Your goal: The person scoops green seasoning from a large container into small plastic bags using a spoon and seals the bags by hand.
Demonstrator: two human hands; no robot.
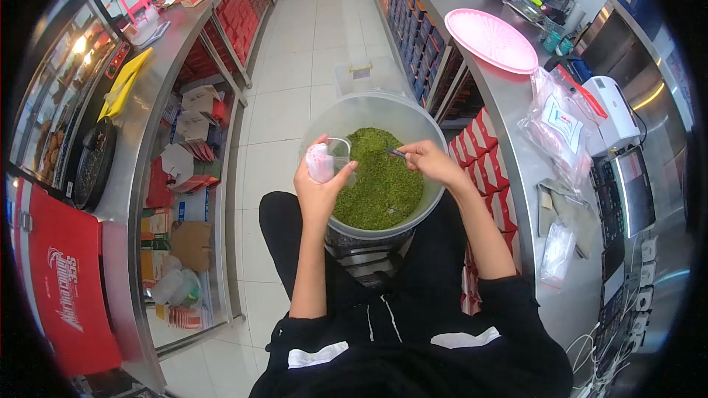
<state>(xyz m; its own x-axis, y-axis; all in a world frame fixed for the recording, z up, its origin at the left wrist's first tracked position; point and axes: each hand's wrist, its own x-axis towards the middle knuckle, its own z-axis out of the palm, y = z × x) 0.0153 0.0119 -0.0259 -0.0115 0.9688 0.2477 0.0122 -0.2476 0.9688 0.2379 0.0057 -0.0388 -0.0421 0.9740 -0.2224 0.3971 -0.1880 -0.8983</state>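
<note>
Between my knees stands a large translucent round tub [317, 121] holding a heap of finely chopped green leaves [376, 184]. My left hand [317, 191], at the tub's left rim, is wrapped round a small pink-and-white bundle [321, 163]; its exact kind is unclear. A clear plastic cup [341, 149] is held along with it, between fingers and thumb. Over the right part of the tub, my right hand [431, 161] pinches a thin dark utensil [396, 152] that points left at the green leaves. Its far end is too small to make out.
A clear lidded box [372, 77] stands behind the tub. On the right counter lie a pink round lid [492, 40] and a plastic bag of pink items [562, 121]. A glass display case [63, 88] sits on the left counter. Stacked red boxes [483, 158] line the right shelf.
</note>
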